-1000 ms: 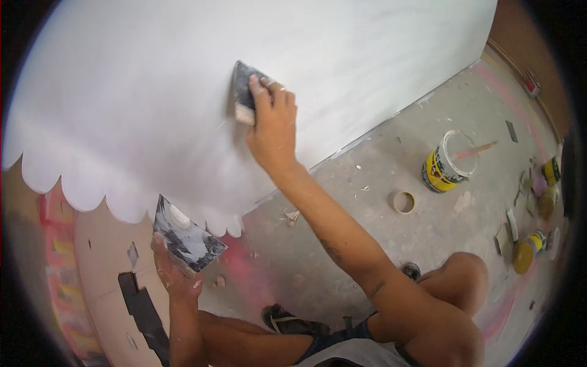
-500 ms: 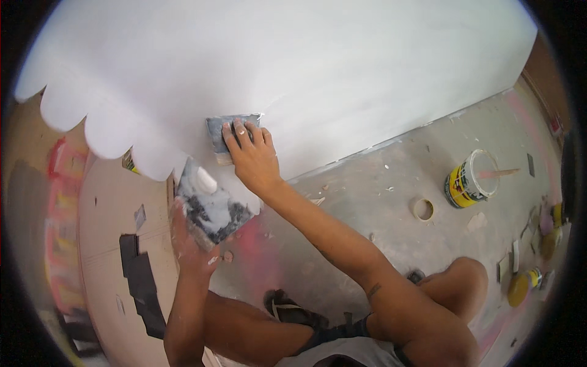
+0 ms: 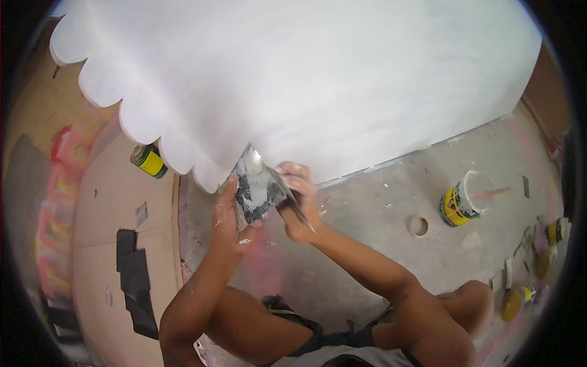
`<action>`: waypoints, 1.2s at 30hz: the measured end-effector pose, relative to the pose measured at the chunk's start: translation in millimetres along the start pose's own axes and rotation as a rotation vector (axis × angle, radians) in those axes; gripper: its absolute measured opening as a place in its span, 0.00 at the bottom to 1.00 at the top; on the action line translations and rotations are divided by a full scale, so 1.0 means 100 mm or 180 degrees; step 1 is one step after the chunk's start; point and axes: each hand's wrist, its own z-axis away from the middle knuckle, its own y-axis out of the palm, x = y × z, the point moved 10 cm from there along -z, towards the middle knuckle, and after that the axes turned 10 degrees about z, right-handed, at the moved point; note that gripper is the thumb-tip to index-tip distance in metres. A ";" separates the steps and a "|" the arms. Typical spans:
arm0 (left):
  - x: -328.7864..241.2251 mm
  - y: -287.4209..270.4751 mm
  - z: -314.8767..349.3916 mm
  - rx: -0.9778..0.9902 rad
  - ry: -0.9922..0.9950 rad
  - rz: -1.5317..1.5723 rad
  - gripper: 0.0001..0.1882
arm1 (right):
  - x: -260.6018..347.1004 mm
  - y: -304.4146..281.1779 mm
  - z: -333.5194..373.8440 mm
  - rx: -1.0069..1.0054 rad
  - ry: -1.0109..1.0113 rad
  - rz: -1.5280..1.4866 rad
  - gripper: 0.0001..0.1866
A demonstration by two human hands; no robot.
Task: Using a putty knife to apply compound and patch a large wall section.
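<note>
My left hand (image 3: 227, 220) is closed round a flat dark plate (image 3: 247, 207) smeared with white filler. A small white lump of filler (image 3: 254, 160) sits near its far corner. My right hand (image 3: 301, 205) grips a thin flexible putty spreader (image 3: 290, 199), tilted steeply, its edge meeting or very near the plate's right side. Some of my right fingers are hidden behind the spreader. Both tools are held in front of the lower left part of a large white panel (image 3: 367, 92), whose left edge is scalloped.
On the grey floor (image 3: 367, 244) to the right stand an open yellow-and-black paint bucket (image 3: 458, 205) with a stick across it and a roll of tape (image 3: 419, 227). A yellow-labelled can (image 3: 148, 161) and black sheets (image 3: 137, 284) lie on cardboard (image 3: 95, 244) at left.
My right hand has brought the spreader off the panel, down and right to the plate. The left hand with the plate has moved right and up. The view has shifted slightly.
</note>
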 end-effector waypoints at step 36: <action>-0.25 -0.01 0.14 0.0556 0.1611 -0.2116 0.51 | -1.16 -0.12 -0.18 0.0157 0.0762 0.3234 0.36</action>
